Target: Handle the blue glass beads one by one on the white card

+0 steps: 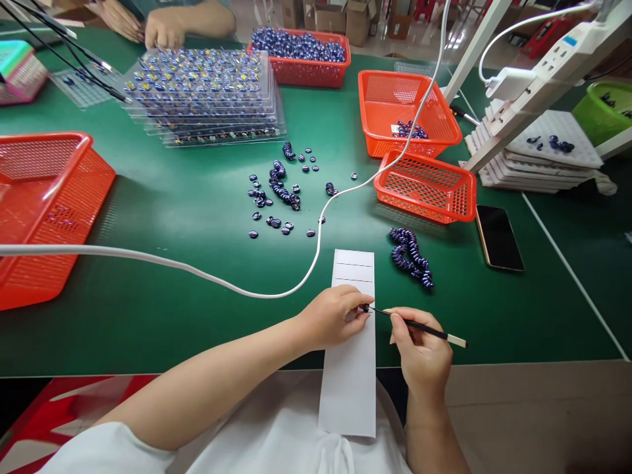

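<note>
My left hand point(340, 317) pinches a small dark bead point(366, 307) between thumb and fingertips. In my right hand point(423, 345) is a thin paintbrush point(428, 328) with a black handle and pale end, its tip touching or very close to the bead. Under the left hand lies a long white paper strip point(349, 388) with printed lines, reaching past the table edge. To the right of the strip lies a coiled row of dark blue beads point(411, 257). Loose striped beads point(274, 222) and short rows of them point(283, 186) are scattered farther off.
A white cable point(237, 287) crosses the table in front. Red baskets point(424, 187) stand at right, a larger one point(44, 217) at left, beside stacked clear trays point(212, 99). A phone point(500, 237) lies right. Across the table are another person's hands point(165, 27).
</note>
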Tool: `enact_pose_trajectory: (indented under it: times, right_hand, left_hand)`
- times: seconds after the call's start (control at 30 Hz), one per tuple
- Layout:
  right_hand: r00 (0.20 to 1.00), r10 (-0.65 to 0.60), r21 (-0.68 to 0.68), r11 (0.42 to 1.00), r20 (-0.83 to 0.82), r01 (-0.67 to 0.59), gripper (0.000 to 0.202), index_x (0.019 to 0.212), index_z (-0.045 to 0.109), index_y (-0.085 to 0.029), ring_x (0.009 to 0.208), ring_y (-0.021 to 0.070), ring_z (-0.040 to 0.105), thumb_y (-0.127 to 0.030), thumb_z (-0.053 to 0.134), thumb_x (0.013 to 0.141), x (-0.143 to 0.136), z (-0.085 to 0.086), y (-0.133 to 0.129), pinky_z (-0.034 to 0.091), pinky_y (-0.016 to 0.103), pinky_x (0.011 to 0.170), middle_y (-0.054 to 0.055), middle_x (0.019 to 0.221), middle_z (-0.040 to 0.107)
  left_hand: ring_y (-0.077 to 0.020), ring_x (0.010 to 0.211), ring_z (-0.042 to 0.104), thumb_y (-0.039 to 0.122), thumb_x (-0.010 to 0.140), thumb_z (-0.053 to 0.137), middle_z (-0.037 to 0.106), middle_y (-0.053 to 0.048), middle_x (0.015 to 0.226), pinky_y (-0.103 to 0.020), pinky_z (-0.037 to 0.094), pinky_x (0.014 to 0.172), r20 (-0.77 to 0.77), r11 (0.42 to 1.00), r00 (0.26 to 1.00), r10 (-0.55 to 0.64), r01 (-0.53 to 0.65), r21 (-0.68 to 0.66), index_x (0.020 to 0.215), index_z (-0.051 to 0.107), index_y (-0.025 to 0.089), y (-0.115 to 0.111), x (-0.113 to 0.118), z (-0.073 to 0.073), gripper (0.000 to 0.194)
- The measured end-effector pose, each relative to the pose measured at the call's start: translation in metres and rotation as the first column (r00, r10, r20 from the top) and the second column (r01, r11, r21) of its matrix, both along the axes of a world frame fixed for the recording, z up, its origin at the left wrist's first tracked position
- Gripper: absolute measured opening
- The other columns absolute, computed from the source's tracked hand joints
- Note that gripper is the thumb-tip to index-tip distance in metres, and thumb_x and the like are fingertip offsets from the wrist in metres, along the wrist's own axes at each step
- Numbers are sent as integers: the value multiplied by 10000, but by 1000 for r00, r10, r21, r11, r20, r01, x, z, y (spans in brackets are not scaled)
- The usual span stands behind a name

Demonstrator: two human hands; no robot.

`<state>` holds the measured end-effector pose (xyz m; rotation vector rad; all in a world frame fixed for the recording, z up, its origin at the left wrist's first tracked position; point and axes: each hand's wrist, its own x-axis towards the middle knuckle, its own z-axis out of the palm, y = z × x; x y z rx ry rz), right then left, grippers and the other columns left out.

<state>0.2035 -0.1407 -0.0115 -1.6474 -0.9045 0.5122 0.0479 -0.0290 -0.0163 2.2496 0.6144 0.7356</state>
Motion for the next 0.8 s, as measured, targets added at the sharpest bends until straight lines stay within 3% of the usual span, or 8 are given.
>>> enact_pose_trajectory:
  times: [0.1, 0.23, 0.37, 0.6, 0.8]
  right_hand:
    - [989, 144, 55, 988, 38, -146, 53, 912, 697, -220, 680, 152, 677, -241, 658, 882, 5, -5, -3, 568, 277, 557, 58, 941, 730]
    - [938, 276, 123, 944, 211, -306, 180, 997, 679, -265, 854, 198, 714, -145, 645, 867, 9, -12, -9, 602, 336, 657, 57, 1016, 736]
    - [923, 232, 148, 946, 306, -287, 261, 1038, 682, -288, 868, 203, 721, -105, 646, 856, 6, -14, -13, 615, 359, 683, 47, 1036, 744]
    - [929, 256, 147, 942, 267, -302, 276, 1062, 703, -299, 861, 198, 722, -105, 642, 876, 5, -14, -14, 615, 362, 694, 46, 1074, 742]
    - [949, 264, 166, 942, 173, -292, 249, 1046, 709, -297, 737, 158, 686, -116, 630, 894, 4, -11, -10, 587, 314, 585, 46, 1077, 726]
  left_hand:
    - [-142, 703, 649, 186, 864, 563, 693, -39, 788, -255, 557, 697, -15, 1000, 1000, 8, -8, -21, 1049, 687, 150, -1, 0, 0, 226]
    - [-139, 699, 648, 183, 841, 565, 693, -35, 788, -253, 557, 704, -20, 998, 999, 32, -33, -50, 1032, 693, 161, -2, 1, -1, 231]
    - [-134, 676, 637, 181, 833, 564, 685, -31, 767, -247, 554, 691, 3, 997, 999, 52, -52, -56, 1018, 698, 157, -2, 3, -1, 230]
    - [-129, 652, 623, 163, 822, 578, 674, -23, 742, -239, 540, 673, 16, 995, 997, 77, -76, -67, 1007, 703, 145, 0, 3, 0, 223]
    - [-129, 650, 623, 148, 812, 594, 675, -18, 740, -241, 536, 673, 4, 993, 997, 79, -78, -87, 1015, 704, 143, 1, 3, 0, 231]
